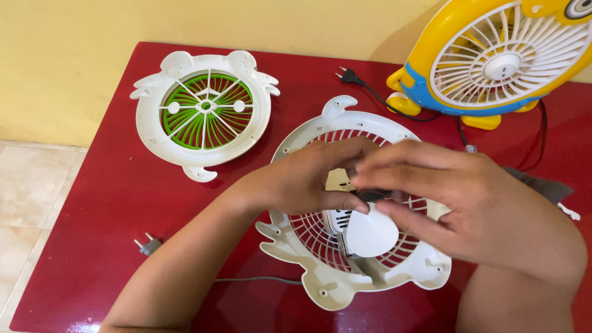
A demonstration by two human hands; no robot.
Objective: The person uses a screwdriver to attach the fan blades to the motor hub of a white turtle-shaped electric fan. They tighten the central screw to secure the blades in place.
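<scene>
both hands meet over the white plastic round fan grille shell: left hand curled, its hold unclear; right hand pinching a white round plastic cap.

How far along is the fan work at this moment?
Done: the fan is apart, with the green-and-white grille half lying separately on the red table. In hand: the left hand and right hand work over the red-and-white fan half, fingers at a white round part at its centre. Left: the two halves are not joined; the grey plug lies loose.
</scene>
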